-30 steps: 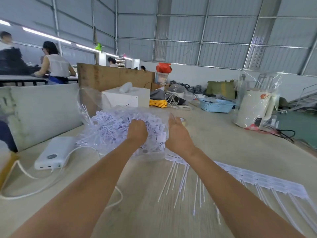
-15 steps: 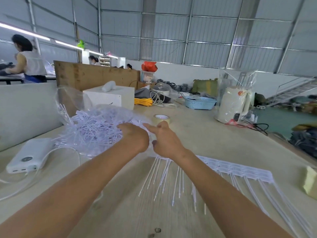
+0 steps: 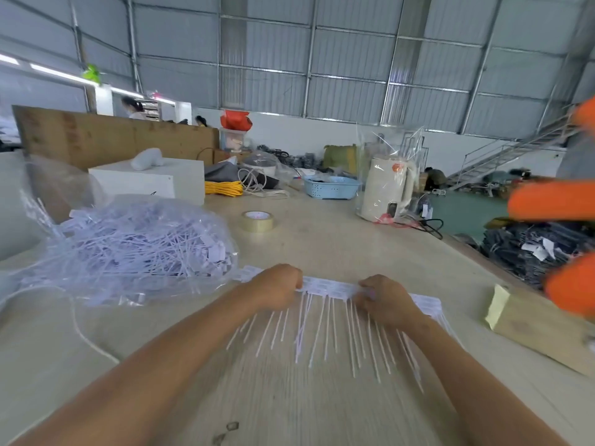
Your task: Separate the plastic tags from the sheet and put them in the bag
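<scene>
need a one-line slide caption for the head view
Both hands, left hand and right hand, grip the white tag sheet on the table, beside a clear bag of separated tags.

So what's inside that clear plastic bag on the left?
The clear bag holds a heap of loose white plastic tags, flat heads and thin tails tangled together. Those at the bottom are buried under the pile, so their number cannot be told.
</scene>
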